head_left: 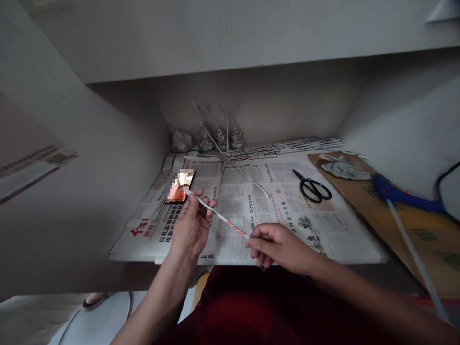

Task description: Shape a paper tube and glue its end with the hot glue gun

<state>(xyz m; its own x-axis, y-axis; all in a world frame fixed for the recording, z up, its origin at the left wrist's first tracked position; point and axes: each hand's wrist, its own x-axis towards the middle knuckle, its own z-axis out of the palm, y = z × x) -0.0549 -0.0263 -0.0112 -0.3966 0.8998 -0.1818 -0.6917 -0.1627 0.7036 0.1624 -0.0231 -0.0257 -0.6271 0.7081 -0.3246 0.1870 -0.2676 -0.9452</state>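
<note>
A thin rolled paper stick (220,216), white with an orange-red spiral stretch, slants between my two hands above the newspaper. Its upper left end is pinched between the thumb and fingers of my left hand (196,215). At the lower right end, my right hand (268,242) grips it, fingers curled. Just behind my left hand lies a phone (181,186) with a lit screen. Farther back, several paper sticks cross in a star shape (225,157) on the newspaper (251,191). Black-handled scissors (312,187) rest to the right of it.
A bundle of paper sticks (287,147) lies along the back. Small woven paper pieces (221,139) stand by the rear wall beside a crumpled bag (181,141). At right, a blue glue gun (406,196) with a long glue stick sits on cardboard (413,230). An overhang (244,38) spans above.
</note>
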